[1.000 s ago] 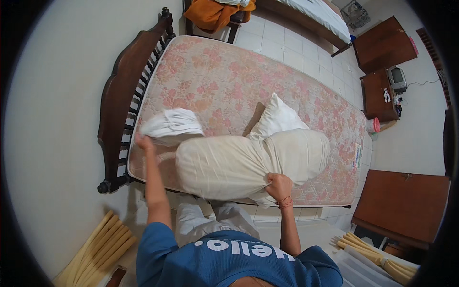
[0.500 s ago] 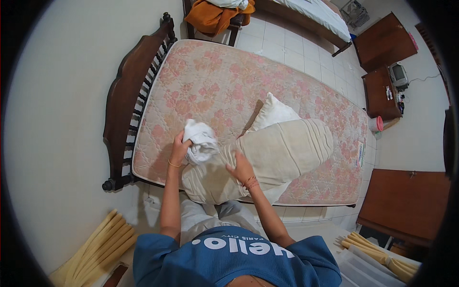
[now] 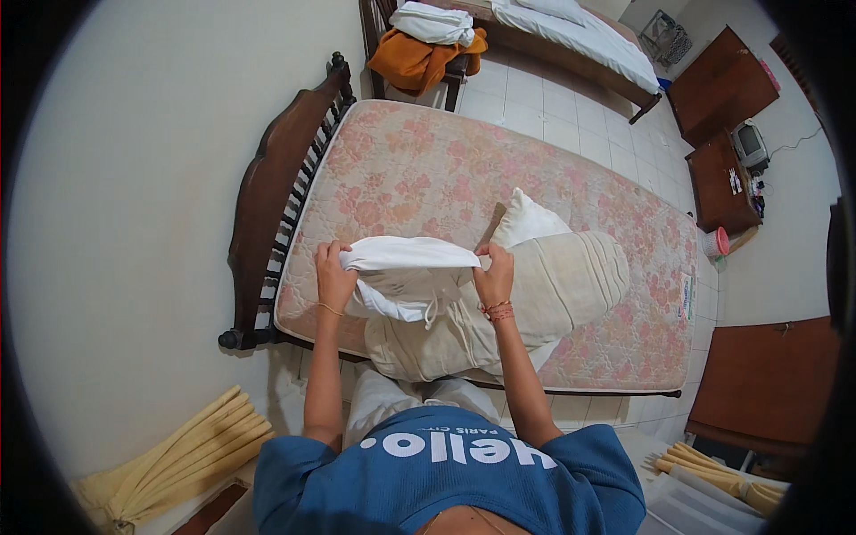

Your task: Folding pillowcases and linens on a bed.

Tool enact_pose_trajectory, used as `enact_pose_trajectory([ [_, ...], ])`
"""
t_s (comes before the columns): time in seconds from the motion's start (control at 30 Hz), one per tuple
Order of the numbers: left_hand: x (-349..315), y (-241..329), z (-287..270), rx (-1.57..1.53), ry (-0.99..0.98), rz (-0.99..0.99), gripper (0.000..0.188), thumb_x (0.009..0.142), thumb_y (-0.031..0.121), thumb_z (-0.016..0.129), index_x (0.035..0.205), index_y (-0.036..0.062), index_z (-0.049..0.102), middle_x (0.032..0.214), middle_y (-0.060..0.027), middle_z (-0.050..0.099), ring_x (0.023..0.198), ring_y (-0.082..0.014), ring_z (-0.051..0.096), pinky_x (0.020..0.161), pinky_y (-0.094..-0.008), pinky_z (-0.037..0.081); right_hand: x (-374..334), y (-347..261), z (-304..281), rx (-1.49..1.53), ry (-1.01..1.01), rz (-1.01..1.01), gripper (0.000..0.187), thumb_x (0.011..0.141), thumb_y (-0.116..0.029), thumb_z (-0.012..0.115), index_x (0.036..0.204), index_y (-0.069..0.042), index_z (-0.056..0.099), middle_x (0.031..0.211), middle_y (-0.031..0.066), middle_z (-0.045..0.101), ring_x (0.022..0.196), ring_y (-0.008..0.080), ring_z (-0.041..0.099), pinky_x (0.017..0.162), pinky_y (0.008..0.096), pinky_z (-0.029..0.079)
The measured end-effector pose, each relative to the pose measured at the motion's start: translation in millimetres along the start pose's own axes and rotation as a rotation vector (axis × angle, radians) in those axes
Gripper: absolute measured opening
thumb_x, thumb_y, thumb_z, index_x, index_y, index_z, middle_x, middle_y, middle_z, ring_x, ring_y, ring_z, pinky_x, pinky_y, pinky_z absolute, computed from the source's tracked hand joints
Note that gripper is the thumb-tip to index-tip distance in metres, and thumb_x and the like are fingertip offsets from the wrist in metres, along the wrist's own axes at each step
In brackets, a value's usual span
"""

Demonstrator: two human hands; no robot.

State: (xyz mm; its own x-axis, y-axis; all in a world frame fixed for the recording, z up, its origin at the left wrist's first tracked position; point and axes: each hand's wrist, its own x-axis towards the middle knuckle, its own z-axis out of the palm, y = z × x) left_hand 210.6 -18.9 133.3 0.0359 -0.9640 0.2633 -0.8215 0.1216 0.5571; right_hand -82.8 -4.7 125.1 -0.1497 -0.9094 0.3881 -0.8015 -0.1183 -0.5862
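Note:
Stretched between my two hands is a white pillowcase (image 3: pixel 410 252), its folded upper edge pulled nearly straight and its loose lower part hanging with a thin string. My left hand (image 3: pixel 334 278) grips one end, fingers closed over the fabric. The other end is pinched in my right hand (image 3: pixel 495 275). Beneath and to the right lies a long cream bolster (image 3: pixel 557 285), wrinkled, slanting across the near part of the floral mattress (image 3: pixel 401 169). A white pillow (image 3: pixel 530 218) pokes out from behind the bolster, partly hidden by it.
A dark wooden headboard (image 3: pixel 276 187) rises on the left. Beyond the mattress stands a chair with an orange blanket (image 3: pixel 415 64) and folded white cloth (image 3: pixel 432 24). Another bed (image 3: pixel 580 49) is farther back. Tied yellow curtains (image 3: pixel 178 455) hang near left.
The pillowcase was bunched in my left hand, and now it is spread out. My right hand, apart from it before, has moved up and taken its other end. The view has shifted slightly.

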Motion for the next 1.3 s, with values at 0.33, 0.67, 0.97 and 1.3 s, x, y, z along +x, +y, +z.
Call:
enact_pose_trajectory([
  [0.33,-8.0,-21.5,-37.8,-0.401,-0.506,-0.520,0.026,0.084,0.016,0.055,0.108,0.0045,0.056,0.105,-0.0103,0.058,0.091,-0.0177,0.057,0.076,-0.0320,0.046,-0.6,-8.8,-27.6,0.526,-0.498,0.551,0.015,0.073,-0.011,0.066,0.085,-0.003,0.062,0.064,0.0040,0.062,0.059,0.0095,0.057,0.053,0.0238,0.045],
  [0.67,-13.3,52.7,-63.9,-1.623,-0.553,-0.842,0.022,0.084,0.011,0.052,0.104,0.0028,0.055,0.096,-0.0056,0.060,0.086,-0.0149,0.059,0.075,-0.0290,0.050,-51.6,-111.7,-21.8,-0.014,-0.243,-0.300,0.051,0.061,-0.020,0.065,0.107,-0.007,0.047,0.109,0.0180,0.042,0.108,0.0354,0.037,0.092,0.0446,0.029],
  [0.97,-22.7,52.7,-122.6,-1.325,-0.757,-0.367,0.090,0.060,-0.002,0.066,0.136,0.0006,0.019,0.125,-0.0058,0.042,0.112,-0.0127,0.043,0.095,-0.0252,0.033,-53.7,-60.8,31.2,0.203,-0.534,0.074,0.038,0.068,-0.026,0.068,0.097,-0.004,0.056,0.095,0.0151,0.054,0.092,0.0294,0.051,0.079,0.0415,0.039],
  [1.3,-13.9,43.2,-144.3,-0.784,-0.482,0.085,0.082,0.060,0.006,0.074,0.128,0.0007,0.030,0.121,-0.0073,0.043,0.111,-0.0177,0.043,0.093,-0.0266,0.034,-30.4,-108.1,34.2,0.427,-0.386,0.084,0.029,0.071,-0.020,0.066,0.090,0.000,0.060,0.075,0.0154,0.059,0.064,0.0238,0.056,0.060,0.0326,0.044],
])
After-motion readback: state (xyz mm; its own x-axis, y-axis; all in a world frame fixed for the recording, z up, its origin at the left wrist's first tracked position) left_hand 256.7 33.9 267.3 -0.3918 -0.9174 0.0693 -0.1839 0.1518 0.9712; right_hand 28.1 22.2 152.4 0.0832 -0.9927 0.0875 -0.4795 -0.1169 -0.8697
